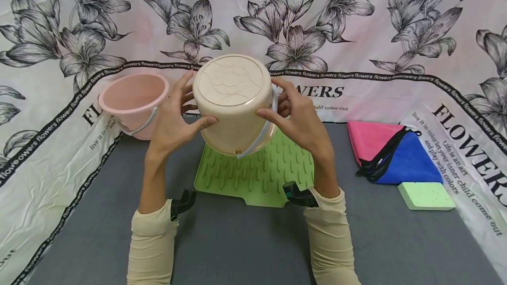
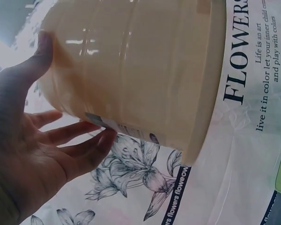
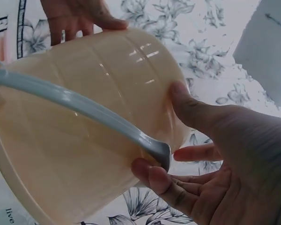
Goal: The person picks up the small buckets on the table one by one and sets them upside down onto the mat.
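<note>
A cream plastic bucket (image 1: 233, 122) is held upside down in the air, its embossed base (image 1: 231, 79) turned up toward the head camera. My left hand (image 1: 172, 115) grips its left side, thumb on the near wall and fingers behind. On the opposite side my right hand (image 1: 299, 115) grips the wall, with the thumb near the base. The grey handle (image 3: 79, 105) hangs across the bucket's side, its broad end by my right fingertips in the right wrist view. In the left wrist view a printed label (image 2: 126, 131) shows near my left fingers.
Beneath the bucket lies a green ridged mat (image 1: 253, 179) on the grey table (image 1: 237, 241). A pink bucket (image 1: 136, 104) stands upright at the back left. To the right are a folded pink and blue cloth (image 1: 413, 157) with black edging and a light green sponge (image 1: 427, 196).
</note>
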{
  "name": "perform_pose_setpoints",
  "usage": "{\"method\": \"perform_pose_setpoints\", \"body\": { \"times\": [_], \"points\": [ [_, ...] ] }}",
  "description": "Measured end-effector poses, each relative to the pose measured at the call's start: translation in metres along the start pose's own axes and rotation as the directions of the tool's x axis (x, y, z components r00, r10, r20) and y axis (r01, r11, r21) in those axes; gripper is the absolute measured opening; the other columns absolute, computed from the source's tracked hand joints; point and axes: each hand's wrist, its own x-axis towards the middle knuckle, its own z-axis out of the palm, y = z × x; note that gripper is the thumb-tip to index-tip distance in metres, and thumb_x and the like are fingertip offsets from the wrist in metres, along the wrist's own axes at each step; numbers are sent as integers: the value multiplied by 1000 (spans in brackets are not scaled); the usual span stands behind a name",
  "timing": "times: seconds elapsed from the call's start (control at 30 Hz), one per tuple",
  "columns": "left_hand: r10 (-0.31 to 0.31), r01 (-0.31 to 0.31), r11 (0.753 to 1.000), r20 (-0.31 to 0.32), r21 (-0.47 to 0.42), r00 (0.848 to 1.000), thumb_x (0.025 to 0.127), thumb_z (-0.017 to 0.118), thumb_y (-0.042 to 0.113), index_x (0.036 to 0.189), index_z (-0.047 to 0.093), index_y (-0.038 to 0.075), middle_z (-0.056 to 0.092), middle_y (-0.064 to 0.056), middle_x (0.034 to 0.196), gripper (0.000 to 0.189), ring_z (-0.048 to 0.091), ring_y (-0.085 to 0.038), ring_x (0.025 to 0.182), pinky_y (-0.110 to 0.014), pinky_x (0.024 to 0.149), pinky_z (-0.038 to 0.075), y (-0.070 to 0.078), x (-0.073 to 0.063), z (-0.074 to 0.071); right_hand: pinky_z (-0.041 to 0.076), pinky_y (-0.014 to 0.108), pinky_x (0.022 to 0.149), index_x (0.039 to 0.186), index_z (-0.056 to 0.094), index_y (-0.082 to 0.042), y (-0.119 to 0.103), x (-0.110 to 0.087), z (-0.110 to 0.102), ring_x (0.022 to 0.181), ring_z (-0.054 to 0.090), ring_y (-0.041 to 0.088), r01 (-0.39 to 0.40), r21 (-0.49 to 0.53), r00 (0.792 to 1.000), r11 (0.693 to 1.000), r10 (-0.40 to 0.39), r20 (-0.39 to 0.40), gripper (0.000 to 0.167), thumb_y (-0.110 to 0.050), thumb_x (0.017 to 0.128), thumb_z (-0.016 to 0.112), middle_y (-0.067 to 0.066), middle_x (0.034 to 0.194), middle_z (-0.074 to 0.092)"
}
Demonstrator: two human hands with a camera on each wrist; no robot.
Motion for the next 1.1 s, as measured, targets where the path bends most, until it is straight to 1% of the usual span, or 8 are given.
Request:
{"method": "perform_pose_setpoints", "body": {
  "times": [0.13, 0.27, 0.43, 0.57, 0.7, 0.8, 0.9, 1.1],
  "points": [
    [-18, 17, 1000, 29, 8, 999, 85, 88, 39, 163, 37, 17, 58, -17, 152, 96, 65, -34, 133, -29, 95, 61, -2, 0, 1, 59, 36, 75, 156, 44, -6, 2, 1, 1, 78, 69, 24, -37, -23, 999, 999, 37, 30, 75, -22, 93, 81, 15, 95, 69],
    [-60, 59, 998, 67, 19, 996, 85, 89, 24, 162, 38, 18, 59, -18, 152, 92, 68, -36, 127, -44, 99, 62, -4, 0, 1, 59, 38, 73, 155, 47, -8, 1, 1, 2, 77, 70, 24, -49, -41, 998, 998, 51, 37, 72, -24, 94, 81, 15, 91, 72],
    [-81, 77, 996, 103, 38, 991, 87, 88, 27, 163, 38, 16, 57, -19, 154, 91, 69, -40, 127, -48, 98, 62, -6, 2, 1, 60, 39, 73, 154, 48, -8, 3, 1, 4, 79, 72, 26, -72, -73, 995, 995, 76, 58, 70, -26, 95, 80, 16, 90, 73],
    [-120, 108, 989, 118, 101, 986, 88, 84, 37, 164, 36, 15, 52, -21, 154, 93, 67, -41, 128, -48, 97, 63, -8, 1, 0, 60, 40, 74, 154, 48, -8, 5, 3, 8, 83, 72, 28, -102, -84, 992, 991, 107, 67, 71, -28, 94, 80, 17, 92, 73],
    [-169, 155, 982, 141, 105, 975, 90, 83, 29, 165, 32, 14, 47, -27, 148, 92, 64, -43, 130, -50, 98, 62, -10, -1, 0, 61, 43, 75, 153, 50, -6, 7, 4, 11, 85, 73, 30, -117, -81, 989, 990, 123, 77, 71, -29, 94, 81, 19, 96, 74],
    [-188, 178, 981, 154, 76, 970, 90, 83, 18, 165, 31, 11, 46, -28, 150, 91, 63, -45, 132, -50, 101, 60, -12, -1, 1, 62, 45, 77, 153, 49, -5, 10, 4, 14, 89, 75, 31, -135, -80, 985, 988, 143, 100, 70, -28, 95, 80, 21, 100, 76],
    [-207, 198, 978, 160, 70, 965, 90, 83, 16, 164, 32, 8, 47, -27, 152, 90, 62, -46, 133, -49, 102, 60, -15, 0, 3, 62, 47, 79, 154, 46, -4, 14, 6, 15, 94, 75, 33, -176, -80, 974, 981, 185, 132, 71, -29, 96, 79, 23, 105, 76],
    [-226, 214, 973, 173, 83, 959, 87, 87, 17, 162, 37, 5, 51, -25, 154, 91, 65, -46, 129, -50, 99, 62, -23, 2, 7, 62, 46, 81, 158, 38, -3, 25, 9, 18, 100, 75, 34, -254, -67, 935, 965, 262, 240, 74, -30, 99, 74, 24, 112, 75]
  ]
}}
